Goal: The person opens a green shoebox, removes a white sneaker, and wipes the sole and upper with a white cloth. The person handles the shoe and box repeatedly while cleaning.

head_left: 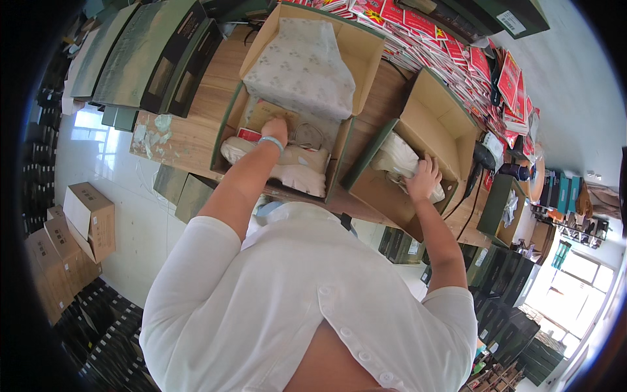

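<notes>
My left hand (pixel 275 130), with a light blue band at its wrist, reaches into the open shoebox (pixel 225 127) in the middle. Its curled fingers are on a brown card (pixel 260 112); their tips are partly hidden. Beige shoes (pixel 302 171) lie along the near side of that box, with a small red card (pixel 249 134) beside them. Patterned tissue paper (pixel 297 68) is spread over the raised lid. In a second open shoebox (pixel 444 108) to the right, my right hand (pixel 424 179) grips a whitish shoe (pixel 396 157) by its right end, fingers bent over it.
A heap of red printed packets (pixel 450 62) covers the table's far right. Green shoeboxes (pixel 147 55) stand at the far left, near torn paper scraps (pixel 153 134) on the wooden table (pixel 196 134). A black cable (pixel 471 208) runs by the right box. Cartons (pixel 91 219) sit on the floor.
</notes>
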`<state>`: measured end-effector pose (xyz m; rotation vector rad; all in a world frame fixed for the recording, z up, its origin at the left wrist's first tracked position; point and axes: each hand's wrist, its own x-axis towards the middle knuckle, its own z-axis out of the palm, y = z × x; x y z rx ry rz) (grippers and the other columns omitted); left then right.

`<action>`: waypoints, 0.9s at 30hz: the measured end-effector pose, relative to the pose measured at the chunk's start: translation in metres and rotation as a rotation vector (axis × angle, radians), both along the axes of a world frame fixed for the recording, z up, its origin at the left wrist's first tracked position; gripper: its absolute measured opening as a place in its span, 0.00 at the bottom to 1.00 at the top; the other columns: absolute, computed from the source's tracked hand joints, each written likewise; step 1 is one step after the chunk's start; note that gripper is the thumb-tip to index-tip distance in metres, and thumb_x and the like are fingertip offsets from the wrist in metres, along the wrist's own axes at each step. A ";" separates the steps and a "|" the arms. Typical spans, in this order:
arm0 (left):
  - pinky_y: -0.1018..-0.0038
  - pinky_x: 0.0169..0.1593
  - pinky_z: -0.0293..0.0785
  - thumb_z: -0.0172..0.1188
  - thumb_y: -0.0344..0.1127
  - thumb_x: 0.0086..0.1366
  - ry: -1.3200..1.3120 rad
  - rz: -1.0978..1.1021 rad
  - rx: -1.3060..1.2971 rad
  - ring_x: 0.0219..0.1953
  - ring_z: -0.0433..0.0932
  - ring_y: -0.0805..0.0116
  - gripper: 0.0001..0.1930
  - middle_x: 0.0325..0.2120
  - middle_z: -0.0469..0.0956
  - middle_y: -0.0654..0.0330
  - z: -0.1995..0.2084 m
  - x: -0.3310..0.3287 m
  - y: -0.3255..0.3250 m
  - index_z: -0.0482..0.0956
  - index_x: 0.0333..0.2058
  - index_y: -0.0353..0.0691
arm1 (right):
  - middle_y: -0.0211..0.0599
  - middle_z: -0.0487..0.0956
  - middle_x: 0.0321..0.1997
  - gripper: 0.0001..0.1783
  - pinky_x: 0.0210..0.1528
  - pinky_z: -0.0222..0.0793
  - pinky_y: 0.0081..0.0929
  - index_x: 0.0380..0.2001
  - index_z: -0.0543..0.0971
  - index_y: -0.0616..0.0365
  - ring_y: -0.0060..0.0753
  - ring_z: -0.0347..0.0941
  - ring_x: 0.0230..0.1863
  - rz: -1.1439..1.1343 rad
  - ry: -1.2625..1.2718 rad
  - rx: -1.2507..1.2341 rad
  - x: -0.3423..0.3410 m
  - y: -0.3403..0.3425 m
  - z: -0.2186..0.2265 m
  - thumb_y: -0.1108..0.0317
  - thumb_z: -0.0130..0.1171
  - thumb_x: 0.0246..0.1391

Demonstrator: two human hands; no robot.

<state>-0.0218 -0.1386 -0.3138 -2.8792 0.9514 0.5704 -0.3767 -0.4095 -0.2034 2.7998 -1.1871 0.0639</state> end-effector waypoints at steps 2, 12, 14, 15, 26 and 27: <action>0.65 0.42 0.82 0.56 0.30 0.62 -0.069 0.032 -0.023 0.41 0.83 0.55 0.15 0.46 0.78 0.47 -0.012 0.002 0.001 0.77 0.47 0.37 | 0.34 0.60 0.71 0.36 0.65 0.49 0.56 0.44 0.73 0.53 0.51 0.52 0.71 0.044 -0.058 -0.106 0.004 0.017 0.004 0.59 0.76 0.27; 0.66 0.39 0.82 0.54 0.32 0.63 -0.050 0.087 0.027 0.42 0.83 0.53 0.22 0.55 0.67 0.41 -0.020 0.015 0.000 0.66 0.55 0.37 | 0.37 0.67 0.60 0.41 0.67 0.45 0.54 0.57 0.67 0.49 0.48 0.59 0.64 -0.076 -0.106 0.071 0.010 0.034 -0.018 0.65 0.71 0.35; 0.65 0.40 0.82 0.54 0.32 0.63 -0.044 0.084 0.042 0.43 0.82 0.52 0.22 0.56 0.67 0.42 -0.018 0.016 -0.002 0.65 0.56 0.38 | 0.35 0.68 0.53 0.42 0.65 0.48 0.54 0.55 0.69 0.48 0.47 0.61 0.60 -0.117 0.083 0.094 0.017 0.024 0.006 0.61 0.75 0.31; 0.64 0.41 0.82 0.54 0.32 0.63 -0.025 0.096 0.057 0.45 0.81 0.51 0.23 0.56 0.67 0.43 -0.013 0.014 -0.003 0.64 0.56 0.38 | 0.35 0.68 0.52 0.40 0.64 0.49 0.54 0.53 0.70 0.49 0.46 0.62 0.58 -0.113 0.085 0.072 0.014 0.024 0.004 0.62 0.74 0.31; 0.60 0.54 0.74 0.61 0.35 0.60 0.044 0.141 0.097 0.56 0.71 0.47 0.29 0.58 0.62 0.45 0.020 0.006 0.000 0.61 0.58 0.41 | 0.29 0.72 0.46 0.18 0.54 0.51 0.43 0.39 0.78 0.48 0.41 0.65 0.51 -0.106 -0.409 -0.184 -0.049 0.092 -0.052 0.65 0.63 0.40; 0.60 0.54 0.74 0.61 0.36 0.60 0.044 0.139 0.097 0.56 0.71 0.46 0.30 0.58 0.62 0.45 0.018 0.006 -0.002 0.60 0.59 0.41 | 0.28 0.73 0.46 0.18 0.54 0.51 0.43 0.39 0.78 0.49 0.41 0.65 0.50 -0.112 -0.466 -0.215 -0.050 0.092 -0.042 0.65 0.64 0.40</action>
